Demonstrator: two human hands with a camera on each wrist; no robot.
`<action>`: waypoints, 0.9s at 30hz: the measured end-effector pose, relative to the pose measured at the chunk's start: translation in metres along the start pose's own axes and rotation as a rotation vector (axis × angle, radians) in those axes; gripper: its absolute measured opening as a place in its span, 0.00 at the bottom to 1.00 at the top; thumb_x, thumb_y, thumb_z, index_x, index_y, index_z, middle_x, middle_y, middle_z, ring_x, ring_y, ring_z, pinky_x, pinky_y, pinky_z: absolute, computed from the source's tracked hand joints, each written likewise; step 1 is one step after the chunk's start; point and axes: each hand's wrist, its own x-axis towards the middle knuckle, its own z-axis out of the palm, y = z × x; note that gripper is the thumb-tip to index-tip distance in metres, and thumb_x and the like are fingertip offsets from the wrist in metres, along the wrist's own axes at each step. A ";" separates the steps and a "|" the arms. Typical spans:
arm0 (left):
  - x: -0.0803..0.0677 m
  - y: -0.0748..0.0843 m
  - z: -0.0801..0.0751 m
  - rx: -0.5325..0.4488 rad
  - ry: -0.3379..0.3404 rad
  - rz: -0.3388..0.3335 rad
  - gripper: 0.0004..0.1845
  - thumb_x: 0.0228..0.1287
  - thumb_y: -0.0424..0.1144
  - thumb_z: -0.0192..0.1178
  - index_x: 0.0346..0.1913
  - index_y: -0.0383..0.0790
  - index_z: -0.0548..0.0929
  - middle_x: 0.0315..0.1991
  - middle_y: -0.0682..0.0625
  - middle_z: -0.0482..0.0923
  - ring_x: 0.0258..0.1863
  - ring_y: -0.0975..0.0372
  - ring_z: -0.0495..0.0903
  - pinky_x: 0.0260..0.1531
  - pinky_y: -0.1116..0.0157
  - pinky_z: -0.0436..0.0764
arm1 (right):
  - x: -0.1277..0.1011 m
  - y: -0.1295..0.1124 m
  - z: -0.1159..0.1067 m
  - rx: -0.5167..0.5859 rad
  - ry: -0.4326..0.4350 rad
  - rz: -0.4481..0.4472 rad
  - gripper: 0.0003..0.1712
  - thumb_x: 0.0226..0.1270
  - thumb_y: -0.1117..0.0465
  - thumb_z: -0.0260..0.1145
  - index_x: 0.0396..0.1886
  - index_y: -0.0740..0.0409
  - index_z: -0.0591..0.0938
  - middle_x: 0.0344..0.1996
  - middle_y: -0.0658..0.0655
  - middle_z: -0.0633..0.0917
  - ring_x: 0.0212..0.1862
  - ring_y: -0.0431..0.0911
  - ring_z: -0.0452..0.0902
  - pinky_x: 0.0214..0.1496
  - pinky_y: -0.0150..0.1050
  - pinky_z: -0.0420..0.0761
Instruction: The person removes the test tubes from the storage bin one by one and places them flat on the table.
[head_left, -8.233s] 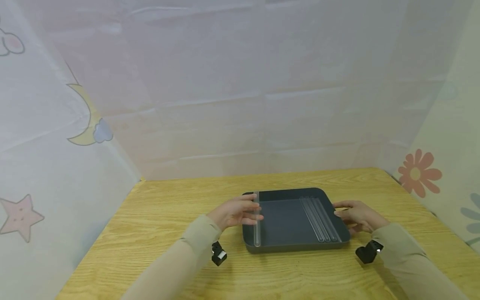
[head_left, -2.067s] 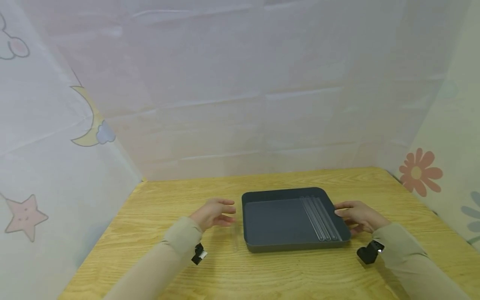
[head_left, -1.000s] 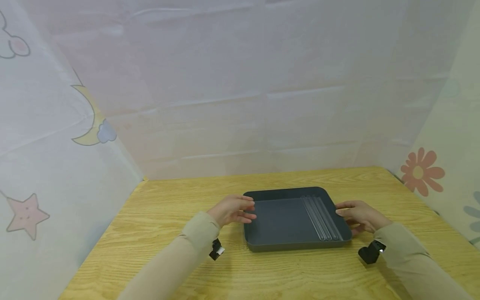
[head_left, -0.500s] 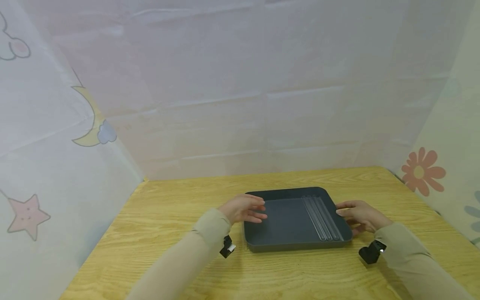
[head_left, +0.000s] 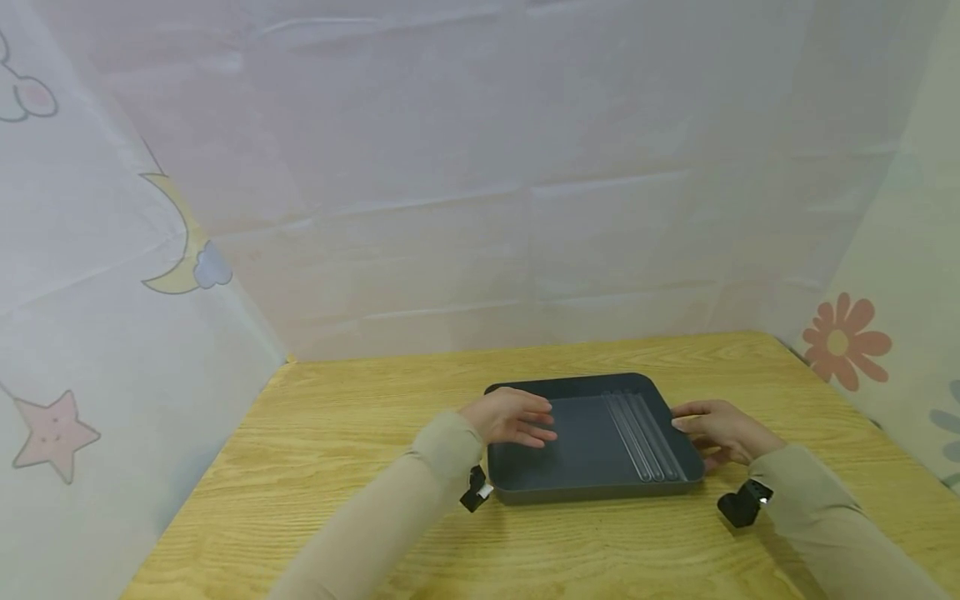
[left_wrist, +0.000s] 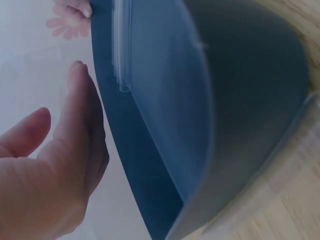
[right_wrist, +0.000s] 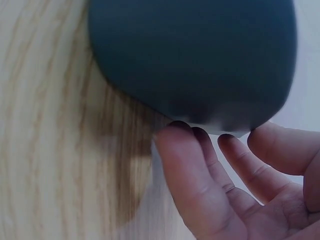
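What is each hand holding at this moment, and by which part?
The right hand steadies the tray with its fingertips at the right edge. The left hand hovers open over the tray's left side, holding nothing.

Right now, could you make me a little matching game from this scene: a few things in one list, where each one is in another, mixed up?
Things:
1. left hand
2. right hand
3. clear tubes
4. tray

Places:
a. lying side by side along the tray's right side
b. on the wooden table
c. fingertips at the tray's right edge
d. over the tray's left part, fingers straight

Pairs: 1-d, 2-c, 3-a, 4-b
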 end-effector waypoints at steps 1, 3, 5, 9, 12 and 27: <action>0.001 0.000 0.001 -0.002 0.001 -0.005 0.26 0.73 0.31 0.53 0.70 0.27 0.63 0.57 0.34 0.74 0.56 0.42 0.77 0.54 0.51 0.78 | 0.000 0.000 0.000 -0.003 0.000 0.001 0.29 0.75 0.63 0.55 0.66 0.79 0.61 0.36 0.55 0.85 0.37 0.48 0.82 0.34 0.49 0.84; 0.003 0.001 0.003 0.000 0.001 -0.013 0.26 0.73 0.32 0.54 0.70 0.27 0.64 0.57 0.34 0.75 0.56 0.42 0.77 0.54 0.51 0.78 | -0.001 -0.001 0.000 -0.010 -0.001 -0.001 0.30 0.75 0.63 0.55 0.67 0.79 0.61 0.36 0.55 0.85 0.37 0.48 0.82 0.34 0.49 0.84; 0.005 0.002 0.005 0.005 -0.003 -0.021 0.26 0.73 0.32 0.54 0.70 0.27 0.64 0.57 0.34 0.75 0.56 0.42 0.77 0.54 0.51 0.78 | -0.001 -0.001 0.000 -0.014 0.000 -0.001 0.30 0.76 0.62 0.55 0.67 0.79 0.61 0.37 0.55 0.85 0.37 0.48 0.82 0.34 0.49 0.84; 0.007 0.005 0.007 0.009 -0.011 -0.035 0.26 0.73 0.32 0.54 0.70 0.28 0.64 0.57 0.34 0.74 0.56 0.42 0.77 0.54 0.51 0.78 | -0.001 0.000 0.001 -0.007 0.006 0.007 0.29 0.75 0.63 0.55 0.67 0.78 0.61 0.36 0.55 0.85 0.37 0.48 0.82 0.34 0.49 0.84; 0.008 0.007 0.009 0.002 -0.014 -0.039 0.26 0.73 0.32 0.54 0.70 0.28 0.64 0.57 0.33 0.74 0.57 0.42 0.76 0.54 0.51 0.78 | -0.001 0.001 0.000 0.000 0.002 0.006 0.29 0.75 0.63 0.55 0.66 0.79 0.61 0.36 0.55 0.85 0.37 0.48 0.82 0.34 0.49 0.84; 0.021 0.009 0.019 0.010 -0.065 -0.082 0.25 0.73 0.32 0.53 0.70 0.28 0.65 0.60 0.32 0.72 0.57 0.43 0.76 0.55 0.52 0.77 | 0.000 0.001 0.000 -0.002 0.008 0.014 0.30 0.75 0.63 0.56 0.67 0.78 0.61 0.36 0.55 0.85 0.36 0.49 0.83 0.34 0.49 0.84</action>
